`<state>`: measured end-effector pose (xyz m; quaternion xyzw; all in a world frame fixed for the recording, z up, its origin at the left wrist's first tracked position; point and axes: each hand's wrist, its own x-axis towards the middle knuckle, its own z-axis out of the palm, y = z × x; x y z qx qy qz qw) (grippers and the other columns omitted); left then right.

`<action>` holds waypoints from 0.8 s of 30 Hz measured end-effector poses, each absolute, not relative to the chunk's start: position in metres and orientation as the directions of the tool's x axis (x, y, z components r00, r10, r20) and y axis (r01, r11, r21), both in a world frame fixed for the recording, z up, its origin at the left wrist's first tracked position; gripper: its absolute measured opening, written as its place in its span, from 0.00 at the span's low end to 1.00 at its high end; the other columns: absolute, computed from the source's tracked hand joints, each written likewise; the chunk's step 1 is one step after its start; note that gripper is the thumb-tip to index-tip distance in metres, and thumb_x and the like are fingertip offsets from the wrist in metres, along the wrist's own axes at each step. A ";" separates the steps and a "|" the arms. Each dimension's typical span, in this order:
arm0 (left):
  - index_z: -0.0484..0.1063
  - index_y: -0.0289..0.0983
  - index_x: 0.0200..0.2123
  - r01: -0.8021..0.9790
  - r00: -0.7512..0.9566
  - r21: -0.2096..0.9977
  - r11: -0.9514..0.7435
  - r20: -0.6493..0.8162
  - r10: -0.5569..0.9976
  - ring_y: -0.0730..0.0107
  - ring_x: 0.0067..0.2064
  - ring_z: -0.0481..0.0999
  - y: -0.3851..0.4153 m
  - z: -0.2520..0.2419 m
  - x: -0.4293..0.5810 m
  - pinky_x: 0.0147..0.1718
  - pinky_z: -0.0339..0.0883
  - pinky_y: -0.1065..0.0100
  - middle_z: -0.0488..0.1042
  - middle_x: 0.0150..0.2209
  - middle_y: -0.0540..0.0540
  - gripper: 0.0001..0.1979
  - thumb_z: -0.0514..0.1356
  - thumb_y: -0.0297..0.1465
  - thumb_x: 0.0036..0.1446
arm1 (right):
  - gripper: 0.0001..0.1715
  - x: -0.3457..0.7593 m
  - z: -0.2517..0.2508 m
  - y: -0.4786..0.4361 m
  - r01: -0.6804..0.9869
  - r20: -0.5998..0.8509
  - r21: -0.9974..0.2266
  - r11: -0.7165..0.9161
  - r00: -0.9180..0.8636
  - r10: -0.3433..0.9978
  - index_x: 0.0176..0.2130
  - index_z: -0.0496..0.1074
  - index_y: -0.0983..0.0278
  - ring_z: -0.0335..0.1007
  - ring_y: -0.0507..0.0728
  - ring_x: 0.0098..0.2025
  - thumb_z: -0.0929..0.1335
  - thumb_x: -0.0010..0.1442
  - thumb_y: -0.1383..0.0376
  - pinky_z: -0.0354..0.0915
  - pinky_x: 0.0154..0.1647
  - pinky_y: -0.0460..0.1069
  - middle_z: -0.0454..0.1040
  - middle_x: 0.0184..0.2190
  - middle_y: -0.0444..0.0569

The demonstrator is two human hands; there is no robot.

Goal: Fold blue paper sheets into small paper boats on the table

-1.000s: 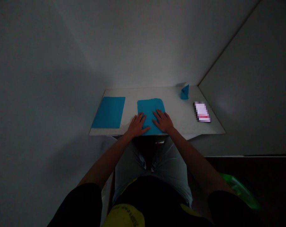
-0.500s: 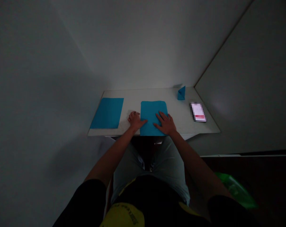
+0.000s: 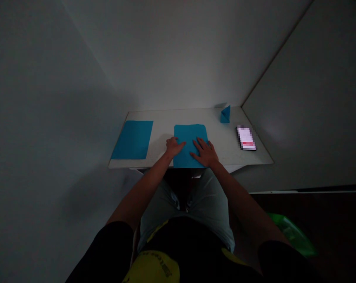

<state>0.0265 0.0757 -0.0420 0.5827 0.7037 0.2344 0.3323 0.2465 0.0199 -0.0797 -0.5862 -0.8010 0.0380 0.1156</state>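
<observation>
In front of me a blue sheet of paper [image 3: 189, 133] lies on the table, its near edge at the table's front edge and its far corners rounded. My right hand [image 3: 206, 152] rests flat on the right part of this sheet, fingers spread. At the left edge of the paper is my left hand [image 3: 174, 147], its thumb stretched out over the sheet and its other fingers slightly bent. Nothing is gripped between the fingers of either hand.
Another blue sheet [image 3: 133, 139] lies at the left of the white table [image 3: 163, 116]. A small folded blue paper piece [image 3: 225, 115] stands at the back right, with a lit phone [image 3: 246, 138] nearer. Walls border the table behind and beside it. A green object [image 3: 294, 234] is low right.
My left hand has shifted right, from beside the paper to partly over its left edge. My right hand stays spread in about the same place on the sheet.
</observation>
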 end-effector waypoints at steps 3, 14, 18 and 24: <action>0.70 0.34 0.63 0.533 -0.128 0.785 0.316 -0.294 0.947 0.39 0.68 0.74 0.079 -0.034 0.026 0.61 0.74 0.50 0.68 0.70 0.25 0.38 0.72 0.49 0.58 | 0.46 0.246 -0.080 0.020 0.929 0.144 -0.200 0.311 -0.286 0.947 0.79 0.55 0.59 0.49 0.68 0.81 0.56 0.76 0.38 0.43 0.80 0.71 0.50 0.81 0.56; 0.74 0.30 0.62 0.270 -0.065 0.835 0.479 -0.481 0.874 0.45 0.58 0.84 0.083 -0.020 0.015 0.54 0.79 0.54 0.80 0.60 0.27 0.33 0.74 0.41 0.59 | 0.47 0.245 -0.078 0.019 0.919 0.155 -0.240 0.313 -0.282 0.947 0.79 0.55 0.58 0.48 0.68 0.81 0.57 0.75 0.37 0.44 0.80 0.70 0.51 0.81 0.55; 0.83 0.33 0.48 0.310 0.080 0.866 0.393 -0.435 0.897 0.48 0.54 0.86 0.080 -0.023 0.009 0.55 0.80 0.56 0.86 0.52 0.35 0.16 0.72 0.35 0.59 | 0.48 0.244 -0.076 0.019 0.912 0.175 -0.257 0.319 -0.280 0.944 0.80 0.52 0.58 0.48 0.68 0.81 0.56 0.75 0.36 0.45 0.80 0.69 0.52 0.81 0.54; 0.82 0.34 0.49 0.381 0.111 0.892 0.244 -0.306 0.945 0.51 0.49 0.86 0.078 -0.024 -0.004 0.54 0.80 0.54 0.87 0.48 0.37 0.16 0.68 0.35 0.60 | 0.50 0.249 -0.072 0.020 0.902 0.224 -0.336 0.271 -0.203 0.953 0.83 0.39 0.55 0.51 0.67 0.80 0.56 0.76 0.38 0.49 0.79 0.69 0.51 0.81 0.53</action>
